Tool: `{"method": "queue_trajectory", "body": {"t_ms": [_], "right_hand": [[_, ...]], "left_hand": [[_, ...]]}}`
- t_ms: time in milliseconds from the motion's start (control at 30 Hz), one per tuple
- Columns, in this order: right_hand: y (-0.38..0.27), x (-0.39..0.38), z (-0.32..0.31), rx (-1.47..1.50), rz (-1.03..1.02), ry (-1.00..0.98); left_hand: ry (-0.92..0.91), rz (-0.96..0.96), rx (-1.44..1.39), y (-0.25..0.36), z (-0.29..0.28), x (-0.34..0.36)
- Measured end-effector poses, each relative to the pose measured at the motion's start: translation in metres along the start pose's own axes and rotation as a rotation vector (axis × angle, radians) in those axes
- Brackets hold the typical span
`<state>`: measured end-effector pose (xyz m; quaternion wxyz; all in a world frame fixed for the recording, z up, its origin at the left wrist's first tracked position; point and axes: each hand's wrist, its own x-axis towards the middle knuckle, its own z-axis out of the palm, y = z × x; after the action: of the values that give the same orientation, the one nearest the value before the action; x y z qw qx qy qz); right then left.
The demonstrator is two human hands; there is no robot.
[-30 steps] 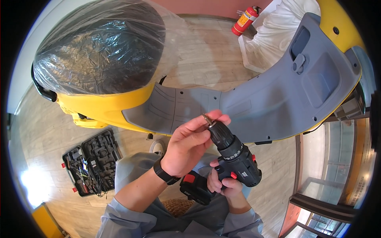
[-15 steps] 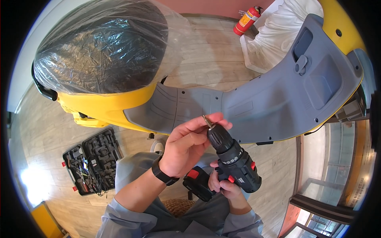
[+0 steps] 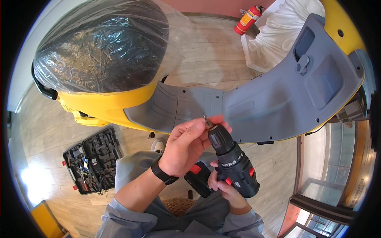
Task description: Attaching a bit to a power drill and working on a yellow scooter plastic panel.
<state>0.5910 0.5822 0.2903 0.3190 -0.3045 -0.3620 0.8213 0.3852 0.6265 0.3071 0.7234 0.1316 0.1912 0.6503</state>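
Observation:
A black cordless drill (image 3: pixel 238 172) with red accents lies across my lap area, tilted so its nose points up and left. My right hand (image 3: pixel 225 188) is wrapped round its grip, between the body and the battery pack (image 3: pixel 198 179). A short metal bit (image 3: pixel 207 121) sticks out of the black chuck (image 3: pixel 219 139). My left hand (image 3: pixel 183 142), with a dark band at the wrist, closes on that bit between thumb and fingers. Beyond my hands stands a yellow scooter with a grey footboard (image 3: pixel 198 105); a clear plastic film (image 3: pixel 103 51) covers its dark seat.
On the wooden floor at the left lies an open black tool case (image 3: pixel 93 162) with hand tools and a cable. A red fire extinguisher (image 3: pixel 249 20) stands at the back, beside a white draped cloth (image 3: pixel 278 35). Glass-fronted shelving (image 3: pixel 329 158) is at the right.
My left thumb has moved up onto the bit, where it was lower beside the chuck. The drill body has tipped slightly, its rear end sinking a little.

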Motion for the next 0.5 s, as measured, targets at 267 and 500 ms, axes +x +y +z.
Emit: {"method": "queue_trajectory", "body": {"t_ms": [267,500], "right_hand": [[0.0027,-0.0054,-0.0017,-0.576,-0.121,0.08],[-0.0062,-0.0067,0.0047,-0.363,-0.072,0.004]], "left_hand": [[0.11,0.095,0.231,-0.0026,-0.0058,-0.0012],[-0.081,0.166,0.309,-0.0012,-0.0069,-0.0008]]}}
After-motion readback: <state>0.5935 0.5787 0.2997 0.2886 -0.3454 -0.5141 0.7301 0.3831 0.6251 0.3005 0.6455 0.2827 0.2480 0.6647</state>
